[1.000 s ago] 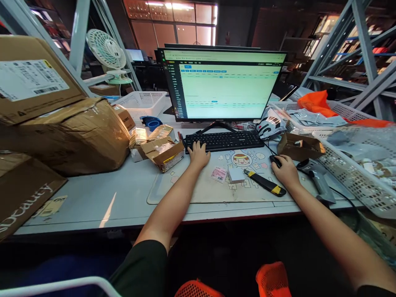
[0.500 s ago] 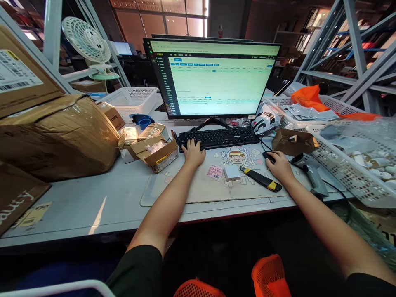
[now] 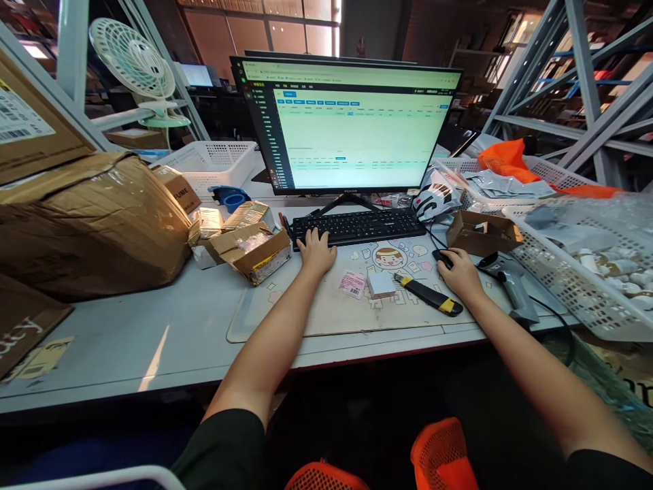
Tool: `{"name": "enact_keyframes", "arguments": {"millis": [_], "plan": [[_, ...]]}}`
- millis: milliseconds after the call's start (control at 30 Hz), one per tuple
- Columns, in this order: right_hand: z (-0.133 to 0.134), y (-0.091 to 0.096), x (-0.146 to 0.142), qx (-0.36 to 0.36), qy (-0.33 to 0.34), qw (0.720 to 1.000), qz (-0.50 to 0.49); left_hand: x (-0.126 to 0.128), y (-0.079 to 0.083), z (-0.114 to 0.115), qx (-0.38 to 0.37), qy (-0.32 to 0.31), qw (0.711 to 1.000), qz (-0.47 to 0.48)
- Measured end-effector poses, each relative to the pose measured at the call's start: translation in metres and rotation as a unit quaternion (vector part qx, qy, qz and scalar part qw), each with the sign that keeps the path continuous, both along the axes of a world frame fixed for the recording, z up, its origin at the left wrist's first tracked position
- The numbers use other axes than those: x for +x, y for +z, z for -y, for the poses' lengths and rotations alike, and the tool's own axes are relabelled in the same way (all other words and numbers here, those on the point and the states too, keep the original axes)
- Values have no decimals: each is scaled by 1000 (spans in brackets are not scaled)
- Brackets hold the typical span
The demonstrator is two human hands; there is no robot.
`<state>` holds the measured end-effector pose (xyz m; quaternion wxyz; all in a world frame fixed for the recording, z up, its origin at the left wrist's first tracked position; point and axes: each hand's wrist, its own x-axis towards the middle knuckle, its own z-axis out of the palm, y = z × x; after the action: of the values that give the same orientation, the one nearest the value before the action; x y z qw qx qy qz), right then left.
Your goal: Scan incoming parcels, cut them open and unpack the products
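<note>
On the desk [image 3: 188, 340], the mouse [image 3: 441, 258] is gripped under the curled right hand [image 3: 462, 273], presumably placed for easy reach, while the left hand [image 3: 317, 254] is rested, fingers spread, on the keyboard [image 3: 370, 226], seemingly aligned with the monitor [image 3: 352, 139] for viewing.

On the pale grey desk [image 3: 112, 340]: mat [image 3: 347, 321], monitor [image 3: 352, 139], brown carton [image 3: 96, 231], white basket [image 3: 224, 177].
</note>
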<state>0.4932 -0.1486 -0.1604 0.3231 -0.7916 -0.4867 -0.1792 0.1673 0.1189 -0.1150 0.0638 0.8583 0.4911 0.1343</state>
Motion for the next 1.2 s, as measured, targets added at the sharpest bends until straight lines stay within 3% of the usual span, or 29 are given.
{"name": "enact_keyframes", "arguments": {"millis": [733,933,1100,1200], "plan": [[1,1,-1,0,1,1000,4,-1,5,1,4,16,1000,5],[4,1,-3,28,-39,999,-2,0,4,2,11,18,1000,11],[4,-5,4,18,15,1000,5,-2,3,4,15,18,1000,12],[3,-11,11,25,10,1000,4,-2,0,2,10,17,1000,13]]}}
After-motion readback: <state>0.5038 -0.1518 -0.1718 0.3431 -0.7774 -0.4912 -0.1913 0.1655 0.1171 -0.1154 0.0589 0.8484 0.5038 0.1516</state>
